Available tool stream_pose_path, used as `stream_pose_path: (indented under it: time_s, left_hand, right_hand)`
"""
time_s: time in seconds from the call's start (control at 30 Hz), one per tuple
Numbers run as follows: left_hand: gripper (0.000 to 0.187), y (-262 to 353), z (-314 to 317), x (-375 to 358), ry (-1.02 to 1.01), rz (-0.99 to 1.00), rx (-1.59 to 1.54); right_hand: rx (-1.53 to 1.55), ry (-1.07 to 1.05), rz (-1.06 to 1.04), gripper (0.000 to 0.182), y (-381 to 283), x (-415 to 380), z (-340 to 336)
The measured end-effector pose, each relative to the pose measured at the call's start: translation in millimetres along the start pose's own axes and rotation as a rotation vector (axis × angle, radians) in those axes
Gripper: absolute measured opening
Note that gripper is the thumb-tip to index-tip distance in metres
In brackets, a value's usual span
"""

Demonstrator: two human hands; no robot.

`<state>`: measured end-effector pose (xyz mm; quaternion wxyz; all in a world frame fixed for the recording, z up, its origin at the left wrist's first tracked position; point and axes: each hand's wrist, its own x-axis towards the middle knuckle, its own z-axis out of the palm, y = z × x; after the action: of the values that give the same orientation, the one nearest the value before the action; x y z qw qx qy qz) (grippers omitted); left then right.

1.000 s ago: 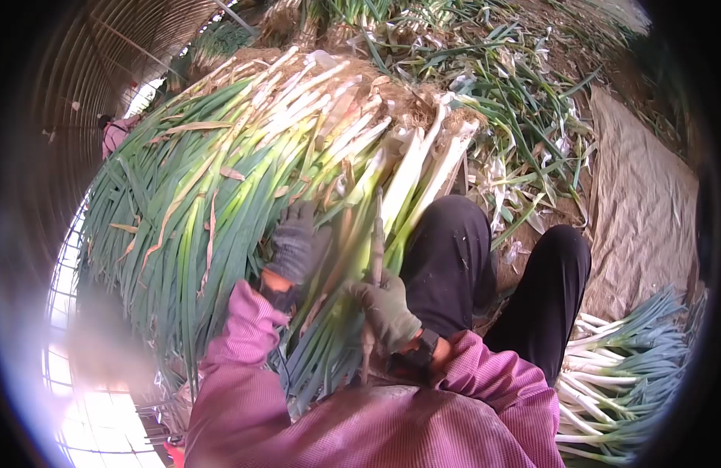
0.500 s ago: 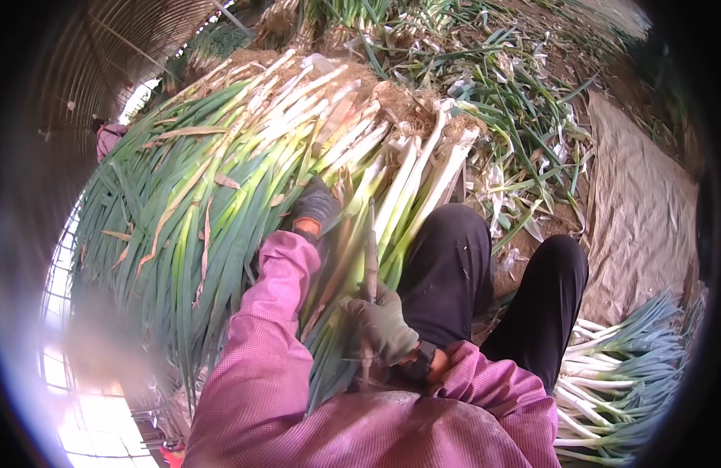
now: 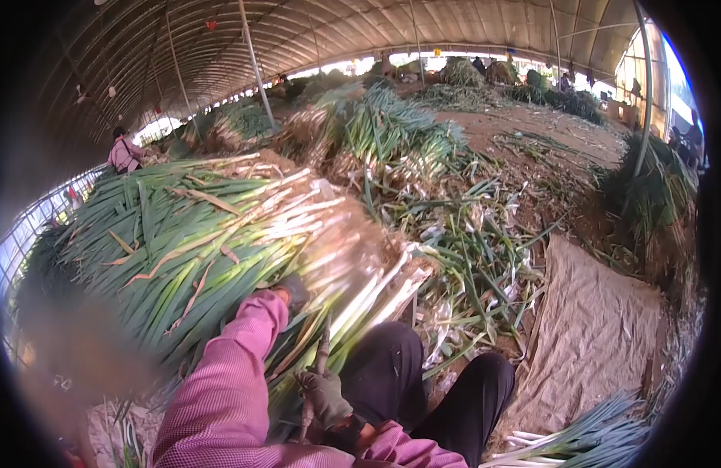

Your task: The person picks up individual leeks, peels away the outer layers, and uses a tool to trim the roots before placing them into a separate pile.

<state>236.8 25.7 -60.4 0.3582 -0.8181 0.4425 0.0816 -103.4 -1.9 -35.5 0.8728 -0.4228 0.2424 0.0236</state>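
Observation:
My left hand [image 3: 296, 293], in a dark glove, rests against the pile of long green onions [image 3: 196, 249] at the edge of their pale stems; its fingers are blurred and partly hidden. Lower down, my right hand [image 3: 327, 396], in a grey-green glove, is closed round a long thin stick-like tool [image 3: 322, 355] that stands nearly upright. Several thick white stems [image 3: 368, 300] lie just beyond the tool, their roots toward the upper right. My dark-trousered knees [image 3: 384, 363] are to the right of them.
Loose leaves and peelings [image 3: 473, 257] cover the ground beyond my knees. A brown cloth [image 3: 590, 320] lies at the right, with trimmed onions [image 3: 586, 437] below it. More onion heaps [image 3: 391, 129] stand behind. A person [image 3: 125, 152] is at the far left.
The view has tilted up and shifted, showing the tunnel roof and far heaps. The pile and both hands appear lower and further left. My right hand still holds the tool.

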Motion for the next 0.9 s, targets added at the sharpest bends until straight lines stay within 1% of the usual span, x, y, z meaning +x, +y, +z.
stream_pose_path:
  time_s: [0.07, 0.1, 0.13, 0.3, 0.33, 0.43, 0.47, 0.57, 0.6, 0.63, 0.7, 0.73, 0.77, 0.8, 0.83, 0.87, 0.9]
  left_hand:
    - [0.037, 13.1, -18.7, -25.8, 0.056, -0.261, -0.313]
    - [0.041, 16.0, -47.3, -46.3, -0.009, -0.256, -0.345]
    - [0.041, 11.8, -43.3, -46.0, 0.035, -0.286, -0.333]
    - [0.041, 31.0, 36.9, -10.1, 0.303, -0.455, -0.294]
    - [0.044, 25.3, 60.0, 1.5, 0.450, -0.536, -0.433]
    - [0.045, 26.5, 24.4, -31.3, 0.330, -0.474, -0.488]
    - [0.052, 32.2, 9.0, -52.5, 0.288, -0.437, -0.546]
    - [0.062, 47.2, 13.9, -83.8, 0.363, -0.443, -0.614]
    - [0.068, 52.4, -4.8, -97.4, 0.363, -0.296, -0.543]
    - [0.053, 66.8, -19.9, -115.4, 0.392, -0.426, -0.720]
    - [0.056, 86.3, -54.3, -136.1, 0.596, -0.353, -0.874]
    - [0.050, 93.0, -78.0, -144.7, 0.613, -0.337, -0.902]
    - [0.045, 95.4, -106.3, -150.8, 0.632, -0.320, -0.931]
    - [0.041, 95.3, -126.7, -151.3, 0.651, -0.301, -0.956]
    - [0.044, 91.4, -131.2, -137.3, 0.702, -0.274, -0.933]
    - [0.047, 84.1, -114.2, -104.5, 0.702, -0.246, -0.845]
    - [0.051, 77.8, -98.1, -72.0, 0.703, -0.215, -0.759]
  right_hand:
    - [0.023, 0.013, 0.008, 0.025, 3.7, 5.8, 1.8]
    - [0.020, 0.015, 0.021, 0.026, 4.5, 7.3, 2.7]
    - [0.015, 0.017, 0.037, 0.028, 5.3, 7.5, 3.5]
    - [0.017, 0.002, 0.043, 0.031, 0.8, -2.9, 4.7]
    - [0.050, -0.009, 0.043, 0.030, 2.7, -1.0, 4.0]
    - [0.056, 0.022, 0.106, 0.026, -11.5, -9.2, 5.2]
    - [0.047, 0.029, 0.077, 0.024, -7.6, -2.9, 4.0]
    - [0.055, 0.052, 0.042, 0.025, -7.2, 1.0, 2.4]
    - [0.071, 0.062, 0.036, 0.027, -16.2, -7.4, 4.7]
    - [0.091, 0.060, 0.022, 0.026, -15.3, -3.6, 5.2]
    - [0.117, 0.064, 0.006, 0.026, -7.0, 4.8, 1.3]
    - [0.131, 0.038, 0.066, 0.025, -23.1, -11.6, 2.0]
    - [0.128, 0.047, 0.002, 0.024, -18.7, -9.4, 0.4]
    - [0.127, 0.055, -0.064, 0.024, -13.3, -3.3, -0.7]
    - [0.130, 0.061, -0.132, 0.023, -9.4, -1.1, -0.6]
    - [0.061, 0.096, -0.090, 0.020, -14.6, -6.6, -0.3]
    - [0.103, 0.074, -0.113, 0.020, -21.4, -16.1, 2.0]
